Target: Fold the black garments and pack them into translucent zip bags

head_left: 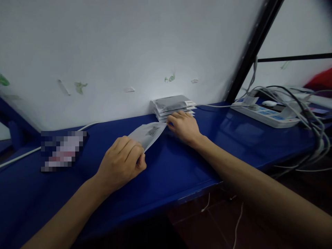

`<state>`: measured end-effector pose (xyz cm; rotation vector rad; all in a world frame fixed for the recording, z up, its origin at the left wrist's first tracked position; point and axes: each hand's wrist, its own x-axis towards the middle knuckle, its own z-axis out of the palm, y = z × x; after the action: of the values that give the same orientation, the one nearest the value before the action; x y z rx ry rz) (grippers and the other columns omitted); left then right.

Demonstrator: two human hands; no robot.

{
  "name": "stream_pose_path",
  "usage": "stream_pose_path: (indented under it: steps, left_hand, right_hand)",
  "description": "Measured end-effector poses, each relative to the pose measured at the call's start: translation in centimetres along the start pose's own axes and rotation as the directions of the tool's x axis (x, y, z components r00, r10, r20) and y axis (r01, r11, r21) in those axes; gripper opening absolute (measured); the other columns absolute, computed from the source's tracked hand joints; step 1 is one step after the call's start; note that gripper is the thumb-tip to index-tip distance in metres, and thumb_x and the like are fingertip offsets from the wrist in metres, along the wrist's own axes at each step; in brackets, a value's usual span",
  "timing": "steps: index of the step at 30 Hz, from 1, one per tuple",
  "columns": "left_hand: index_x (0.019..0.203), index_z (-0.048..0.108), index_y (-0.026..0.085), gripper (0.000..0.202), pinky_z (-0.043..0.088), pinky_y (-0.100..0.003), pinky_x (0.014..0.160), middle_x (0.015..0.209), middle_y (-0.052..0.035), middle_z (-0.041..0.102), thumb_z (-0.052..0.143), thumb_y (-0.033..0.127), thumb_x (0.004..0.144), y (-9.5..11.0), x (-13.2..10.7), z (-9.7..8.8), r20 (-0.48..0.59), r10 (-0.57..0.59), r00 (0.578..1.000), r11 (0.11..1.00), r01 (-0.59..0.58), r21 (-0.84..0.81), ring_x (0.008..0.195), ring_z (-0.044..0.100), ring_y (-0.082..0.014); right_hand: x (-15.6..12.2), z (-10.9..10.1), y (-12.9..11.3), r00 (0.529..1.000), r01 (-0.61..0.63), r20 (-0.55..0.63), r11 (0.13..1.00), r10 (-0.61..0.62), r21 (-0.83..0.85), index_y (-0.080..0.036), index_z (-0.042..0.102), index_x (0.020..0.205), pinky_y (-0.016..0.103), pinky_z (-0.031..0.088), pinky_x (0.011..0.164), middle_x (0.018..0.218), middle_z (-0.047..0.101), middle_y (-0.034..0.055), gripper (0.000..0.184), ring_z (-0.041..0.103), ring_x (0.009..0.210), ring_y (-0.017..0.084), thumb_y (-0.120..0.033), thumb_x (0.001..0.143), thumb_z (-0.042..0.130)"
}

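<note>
A flat white packet (148, 133) with a dark printed label is held between my two hands, tilted just above the blue desk. My left hand (123, 159) is closed on its near left end, thumb folded against the fingers. At the far right end, my right hand (183, 126) pinches the packet's edge, its fingertips partly hidden. Right behind that hand, a stack of similar white and grey packets (173, 103) lies against the wall.
A blurred-out flat object (63, 151) lies on the blue desk (155, 190) at left. A white power strip (267, 114) with tangled cables (308, 107) sits at right. The white wall (103, 52) bounds the back; a black metal post (251, 52) rises behind the strip.
</note>
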<state>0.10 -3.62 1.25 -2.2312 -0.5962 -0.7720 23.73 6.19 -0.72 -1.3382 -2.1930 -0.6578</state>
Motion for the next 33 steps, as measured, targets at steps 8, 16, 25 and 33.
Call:
stream_pose_path:
  steps: [8,16,25,33]
  left_hand:
    - [0.086,0.056,0.019,0.019,0.049,-0.042,0.08,0.09,-0.0063,0.063,0.048,0.035,0.093,0.3,-0.3,-0.3,0.392,-0.155,0.907,0.93,0.268,-0.253,0.083,0.058,-0.0227]
    - [0.095,0.062,0.021,0.047,0.051,-0.049,0.078,0.103,-0.0118,0.068,0.029,0.054,0.098,-1.6,-1.1,0.4,0.52,-0.629,0.578,0.701,0.711,0.057,0.1,0.062,-0.0321]
    - [0.091,0.069,0.018,0.06,0.044,-0.06,0.092,0.122,-0.018,0.066,0.029,0.063,0.094,-3.0,-2.7,1.1,0.478,-0.705,0.524,0.672,0.709,0.213,0.119,0.053,-0.042]
    - [0.136,0.056,0.02,0.072,0.03,-0.065,0.105,0.152,-0.0171,0.04,0.026,0.068,0.091,-5.2,-3.3,3.3,0.581,-0.71,0.398,0.653,0.682,0.33,0.139,0.032,-0.0441]
  right_hand:
    - [-0.5,0.5,-1.0,0.979,-0.028,0.202,0.954,-0.034,0.298,-0.021,0.067,0.11,0.032,0.047,0.078,0.11,0.071,0.0063,0.026,0.064,0.099,0.021,-0.017,0.095,0.046]
    - [-0.8,0.8,-2.0,0.985,-0.031,0.167,0.89,-0.051,0.454,-0.016,0.066,0.11,0.035,0.047,0.089,0.11,0.068,0.0105,0.023,0.061,0.104,0.022,-0.021,0.093,0.051]
    - [-0.8,1.0,-2.1,0.984,-0.009,0.156,0.856,-0.084,0.518,-0.017,0.071,0.099,0.032,0.045,0.085,0.098,0.067,0.0081,0.02,0.06,0.096,0.02,-0.022,0.092,0.052]
    - [-0.7,0.8,-2.3,0.98,-0.004,0.172,0.862,-0.096,0.506,-0.017,0.071,0.096,0.033,0.045,0.083,0.097,0.065,0.0084,0.018,0.058,0.094,0.02,-0.019,0.09,0.054]
